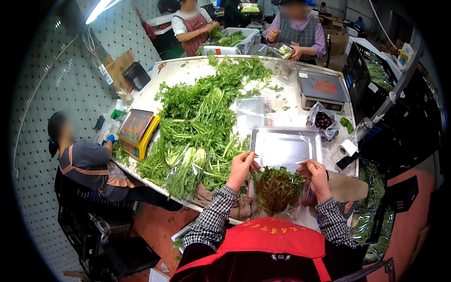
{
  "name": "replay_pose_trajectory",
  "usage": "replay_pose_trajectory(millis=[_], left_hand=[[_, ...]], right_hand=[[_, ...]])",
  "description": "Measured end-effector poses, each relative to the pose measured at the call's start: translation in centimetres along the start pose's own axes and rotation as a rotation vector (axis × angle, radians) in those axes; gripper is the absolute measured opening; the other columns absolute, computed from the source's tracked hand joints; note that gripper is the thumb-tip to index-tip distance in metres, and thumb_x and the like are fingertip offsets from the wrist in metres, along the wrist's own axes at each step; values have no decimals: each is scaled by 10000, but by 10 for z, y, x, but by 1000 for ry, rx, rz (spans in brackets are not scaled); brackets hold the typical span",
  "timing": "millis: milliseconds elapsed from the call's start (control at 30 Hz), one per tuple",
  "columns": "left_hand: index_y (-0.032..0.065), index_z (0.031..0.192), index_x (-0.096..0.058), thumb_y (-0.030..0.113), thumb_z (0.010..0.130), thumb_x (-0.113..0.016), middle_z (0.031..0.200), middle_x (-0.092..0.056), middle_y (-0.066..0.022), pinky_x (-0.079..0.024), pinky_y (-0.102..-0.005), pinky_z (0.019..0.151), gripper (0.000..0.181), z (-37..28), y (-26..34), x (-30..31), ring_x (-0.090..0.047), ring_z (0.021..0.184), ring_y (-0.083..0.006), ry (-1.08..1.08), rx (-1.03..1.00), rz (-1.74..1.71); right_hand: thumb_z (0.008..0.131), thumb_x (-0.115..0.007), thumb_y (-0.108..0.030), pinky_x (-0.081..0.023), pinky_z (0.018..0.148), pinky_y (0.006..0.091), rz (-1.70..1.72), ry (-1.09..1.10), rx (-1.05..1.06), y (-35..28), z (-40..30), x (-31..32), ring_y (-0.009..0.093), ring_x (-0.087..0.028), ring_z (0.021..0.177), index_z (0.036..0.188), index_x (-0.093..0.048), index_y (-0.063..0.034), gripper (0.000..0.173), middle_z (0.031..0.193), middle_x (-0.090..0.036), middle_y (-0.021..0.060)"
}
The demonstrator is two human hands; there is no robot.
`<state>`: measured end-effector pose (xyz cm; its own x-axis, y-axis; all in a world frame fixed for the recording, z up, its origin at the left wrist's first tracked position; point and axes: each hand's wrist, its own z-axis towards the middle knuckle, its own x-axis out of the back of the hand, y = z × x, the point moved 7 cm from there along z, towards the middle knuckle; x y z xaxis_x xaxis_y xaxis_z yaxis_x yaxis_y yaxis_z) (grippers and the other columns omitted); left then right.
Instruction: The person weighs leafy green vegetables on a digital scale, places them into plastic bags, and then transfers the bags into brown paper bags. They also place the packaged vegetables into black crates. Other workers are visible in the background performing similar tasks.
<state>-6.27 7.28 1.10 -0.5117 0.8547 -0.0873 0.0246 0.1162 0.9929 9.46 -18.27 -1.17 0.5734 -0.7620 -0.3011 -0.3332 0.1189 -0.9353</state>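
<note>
Close in front of my red apron, a bunch of red-and-green leafy vegetable (276, 188) sits in a clear plastic bag (306, 188). My left hand (241, 170) pinches the bag's top edge on the left. On the opposite side, my right hand (316, 176) grips that edge between thumb and fingers. The bag's mouth spreads between both hands, with the leaf tips just below it. Just beyond stands a scale with a shiny metal tray (287, 146), partly hidden by the bag and hands. Left of my left hand lies a bagged bunch of pale-stemmed greens (186, 172).
Loose leafy greens (201, 112) cover the table's middle, beside flat clear bags (253, 112). A yellow scale (139, 134), a grey scale (322, 90), bagged dark round produce (323, 120), a tape roll (347, 148) and a phone (348, 160) surround my workspace. Co-workers stand left and across.
</note>
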Motion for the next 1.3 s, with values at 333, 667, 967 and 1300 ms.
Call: replay_pose_trajectory(millis=[333, 667, 967, 1300], left_hand=[[-6, 1136, -651, 188, 1053, -551, 886, -719, -88, -565, -250, 674, 233, 44, 23, -5, -708, 787, -144, 58, -149, -84], [-15, 1133, -641, 102, 1021, -574, 930, -740, -95, -573, -259, 698, 176, 49, 35, -8, -723, 833, -152, 112, -218, -91], [-44, 1183, -647, 32, 998, -584, 938, -751, -103, -582, -267, 749, 210, 63, 38, -10, -726, 850, -146, 150, -324, 53], [-33, 1234, -661, 3, 950, -539, 752, -731, -73, -565, -260, 659, 312, 53, 62, -12, -694, 693, -104, 72, -325, 116]], right_hand=[[1022, -606, -171, -555, 748, 291, 78, 87, 134, -44, 52, 16, 142, -665, 779, 1037, -663, -12, 170, 857, -698, 66], [904, -657, 1, -482, 841, 295, -549, 414, 768, -140, 29, -31, 186, -601, 914, 968, -631, 0, 69, 966, -624, 71], [846, -690, -88, -464, 775, 410, -1158, -36, 1123, -130, 54, -175, 301, -566, 864, 910, -650, -50, 85, 874, -596, 89], [754, -655, -121, -453, 738, 393, -1419, -164, 1313, -131, 58, -220, 276, -550, 824, 795, -542, -80, 127, 809, -532, 85]])
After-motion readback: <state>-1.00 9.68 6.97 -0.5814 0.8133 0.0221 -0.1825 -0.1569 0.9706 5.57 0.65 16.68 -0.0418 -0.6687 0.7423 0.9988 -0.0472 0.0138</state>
